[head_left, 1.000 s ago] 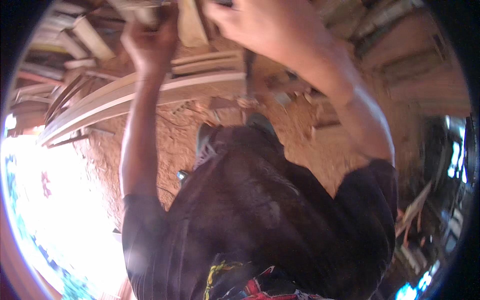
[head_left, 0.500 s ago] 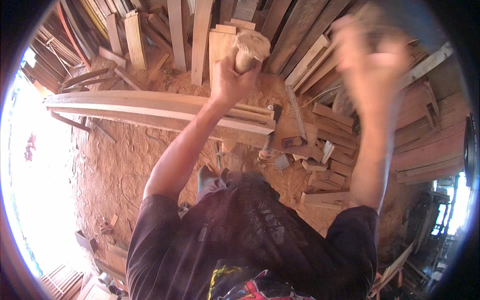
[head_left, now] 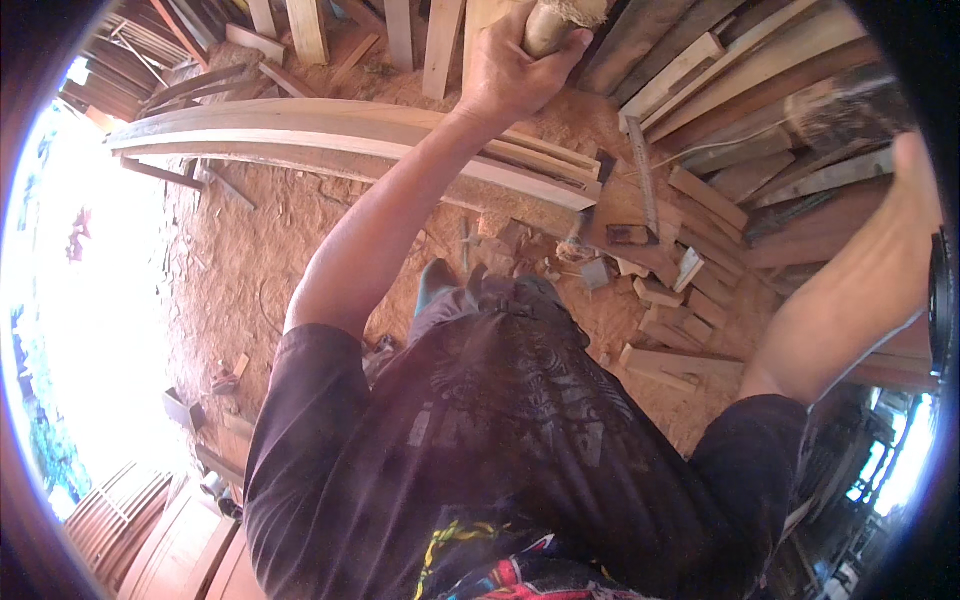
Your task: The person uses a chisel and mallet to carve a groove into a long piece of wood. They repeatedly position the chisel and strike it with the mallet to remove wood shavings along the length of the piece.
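Since half a second ago, the right hand point(head_left: 914, 180) has swung outward to the far right rim of the view, and the left hand point(head_left: 515, 70) with its round wooden piece point(head_left: 545, 30) now sits higher, against the upper edge. The surroundings have shifted in the view as well.

The left hand is closed around the wooden piece, fingers on one side and thumb on the other; the frayed, pale end of the piece shows above the grip, partly cut off by the picture's edge. The right hand is mostly lost in the dark rim, so whether it is spread or gripping cannot be told. A dark, blurred, cylindrical block point(head_left: 850, 108) is just beside it; contact between the two is unclear.

Below the left forearm, long curved boards point(head_left: 270, 125) run from the left toward the middle. To the right of their near end lie a narrow pale strip point(head_left: 641, 172), a small dark block point(head_left: 630, 235) and wood offcuts point(head_left: 655, 292). Reddish-brown shavings point(head_left: 285, 265) cover the floor around the person's feet.
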Motion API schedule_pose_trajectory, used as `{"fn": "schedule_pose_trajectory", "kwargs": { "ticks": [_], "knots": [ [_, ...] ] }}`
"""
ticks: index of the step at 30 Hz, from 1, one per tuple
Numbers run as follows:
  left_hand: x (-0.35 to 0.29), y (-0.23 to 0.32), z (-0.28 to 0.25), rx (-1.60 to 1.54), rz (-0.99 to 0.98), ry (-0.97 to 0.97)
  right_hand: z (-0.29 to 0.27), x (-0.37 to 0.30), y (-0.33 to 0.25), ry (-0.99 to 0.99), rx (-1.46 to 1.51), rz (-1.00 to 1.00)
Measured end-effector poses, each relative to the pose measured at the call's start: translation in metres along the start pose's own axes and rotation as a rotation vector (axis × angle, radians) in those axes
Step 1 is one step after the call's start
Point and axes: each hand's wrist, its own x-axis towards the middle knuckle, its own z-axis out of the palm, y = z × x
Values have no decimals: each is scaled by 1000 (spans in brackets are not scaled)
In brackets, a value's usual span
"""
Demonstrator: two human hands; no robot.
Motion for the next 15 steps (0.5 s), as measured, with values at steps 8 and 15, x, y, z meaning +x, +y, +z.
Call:
{"fn": "schedule_pose_trajectory", "kwargs": {
  "ticks": [8,15],
  "knots": [
    [-14,-5,-26,-23,-21,-97,38,-51,40,-374,-60,-18],
    [-5,2,-14,-107,-112,-78,-13,-171,95,-307,-115,645]
  ]
}}
